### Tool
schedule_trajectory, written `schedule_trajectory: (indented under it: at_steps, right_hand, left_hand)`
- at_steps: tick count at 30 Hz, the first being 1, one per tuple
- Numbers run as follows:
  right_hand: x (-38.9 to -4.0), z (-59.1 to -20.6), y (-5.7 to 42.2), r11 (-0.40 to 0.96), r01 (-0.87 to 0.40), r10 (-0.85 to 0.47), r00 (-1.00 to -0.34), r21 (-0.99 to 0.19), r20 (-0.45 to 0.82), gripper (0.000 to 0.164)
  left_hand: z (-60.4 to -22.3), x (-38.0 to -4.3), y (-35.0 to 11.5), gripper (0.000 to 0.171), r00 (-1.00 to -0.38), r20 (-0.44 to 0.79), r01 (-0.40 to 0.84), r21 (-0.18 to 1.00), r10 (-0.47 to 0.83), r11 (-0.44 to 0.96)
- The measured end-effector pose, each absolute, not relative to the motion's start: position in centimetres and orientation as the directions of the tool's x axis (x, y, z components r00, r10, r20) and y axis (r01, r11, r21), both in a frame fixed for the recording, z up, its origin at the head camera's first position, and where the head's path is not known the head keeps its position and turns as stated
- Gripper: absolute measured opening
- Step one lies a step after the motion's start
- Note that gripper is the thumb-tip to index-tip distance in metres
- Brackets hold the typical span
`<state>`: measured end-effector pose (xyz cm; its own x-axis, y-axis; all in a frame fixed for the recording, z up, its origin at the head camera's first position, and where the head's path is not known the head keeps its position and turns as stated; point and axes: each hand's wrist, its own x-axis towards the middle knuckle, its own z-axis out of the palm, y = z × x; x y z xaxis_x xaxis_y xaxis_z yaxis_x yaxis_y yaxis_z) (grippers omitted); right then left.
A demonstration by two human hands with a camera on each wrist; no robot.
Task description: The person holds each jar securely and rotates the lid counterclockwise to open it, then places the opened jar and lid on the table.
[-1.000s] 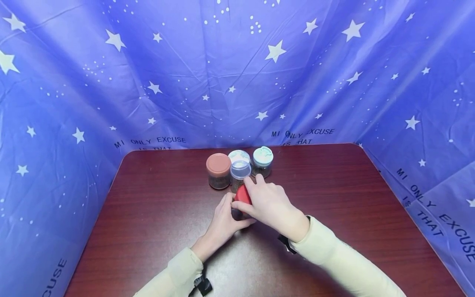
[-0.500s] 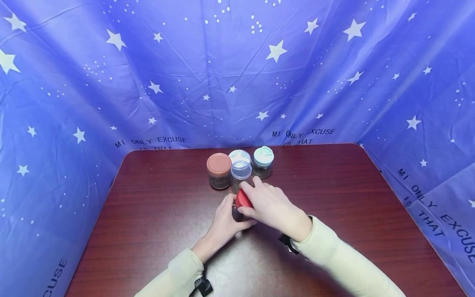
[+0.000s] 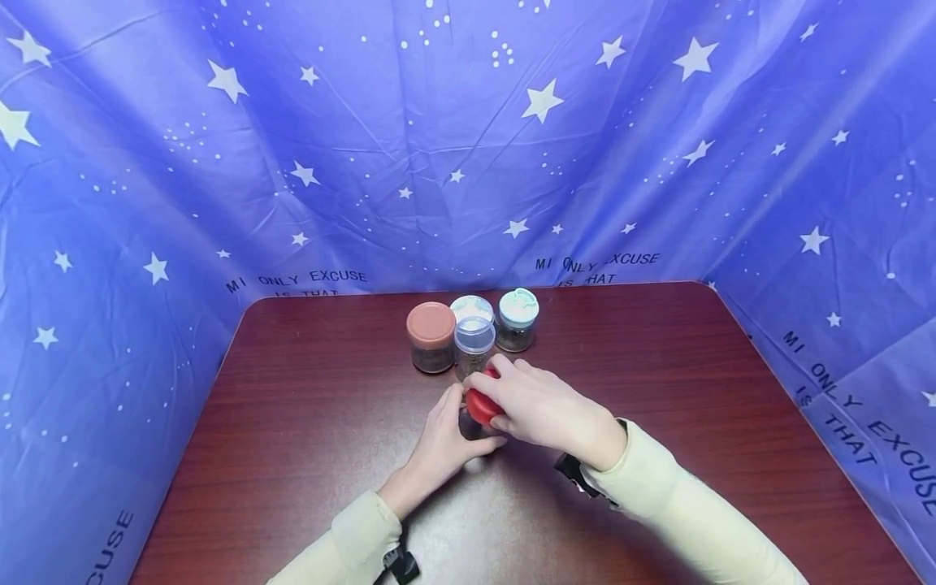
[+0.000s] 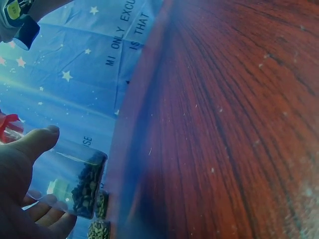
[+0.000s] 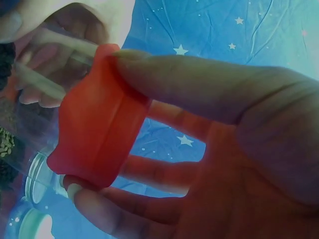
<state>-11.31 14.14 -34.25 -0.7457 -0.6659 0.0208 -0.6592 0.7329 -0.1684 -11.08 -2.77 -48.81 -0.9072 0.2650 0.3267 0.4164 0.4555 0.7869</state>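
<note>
Near the table's middle, my left hand (image 3: 437, 439) grips a clear jar (image 4: 89, 184) with dark bits at its bottom. In the left wrist view the thumb lies on one side of the jar and the fingers on the other. My right hand (image 3: 552, 406) holds the red lid (image 5: 102, 119) at the jar's mouth, thumb on one edge and fingertips round the other. The lid has a wavy, lobed rim. Seen from the head, it leans toward the right hand, and the hands hide much of the jar.
Just behind the hands stand several jars: one with a brown lid (image 3: 431, 325), one clear-topped jar (image 3: 475, 335), a jar with a whitish lid (image 3: 471, 306) and one with a mint lid (image 3: 518, 309). A blue starry curtain (image 3: 409, 146) surrounds the wooden table (image 3: 307, 422).
My right hand and wrist have shifted slightly right and nearer, its fingers drawn in around the red lid. The lid has moved a little nearer too. My left hand stays nearly still on the jar.
</note>
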Motion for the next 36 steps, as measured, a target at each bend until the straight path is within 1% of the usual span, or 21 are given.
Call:
schedule_trajectory:
  at_steps: [7, 13, 21, 26, 32, 36]
  right_hand:
    - [-11.3, -34.0, 14.3, 0.69, -0.709, -0.709, -0.703, -0.146, 0.06, 0.047]
    - [-11.3, -33.6, 14.5, 0.674, -0.726, -0.719, -0.687, -0.136, 0.103, 0.052]
    - [-11.5, -33.4, 15.3, 0.709, -0.694, -0.672, -0.719, -0.126, 0.177, 0.052]
    - [-11.7, -33.3, 16.1, 0.73, -0.67, -0.636, -0.739, -0.137, 0.221, 0.054]
    - [-12.0, -33.8, 17.8, 0.781, -0.597, -0.56, -0.8, -0.186, 0.217, 0.054]
    - [-12.3, -34.4, 19.3, 0.812, -0.549, -0.511, -0.833, -0.198, 0.214, 0.053]
  left_hand:
    - [-48.9, -11.0, -2.8, 0.071, -0.903, 0.336, 0.426, 0.773, 0.267, 0.469]
    - [-48.8, -11.1, -2.9, 0.067, -0.902, 0.337, 0.429, 0.771, 0.27, 0.47]
    - [-48.8, -11.1, -3.0, 0.067, -0.91, 0.322, 0.41, 0.788, 0.261, 0.46]
    - [-48.8, -11.1, -3.0, 0.069, -0.91, 0.324, 0.41, 0.795, 0.259, 0.447]
    - [-49.0, -11.1, -3.0, 0.07, -0.907, 0.328, 0.415, 0.794, 0.262, 0.443]
    - [-49.1, -11.0, -3.1, 0.07, -0.908, 0.329, 0.414, 0.8, 0.258, 0.435]
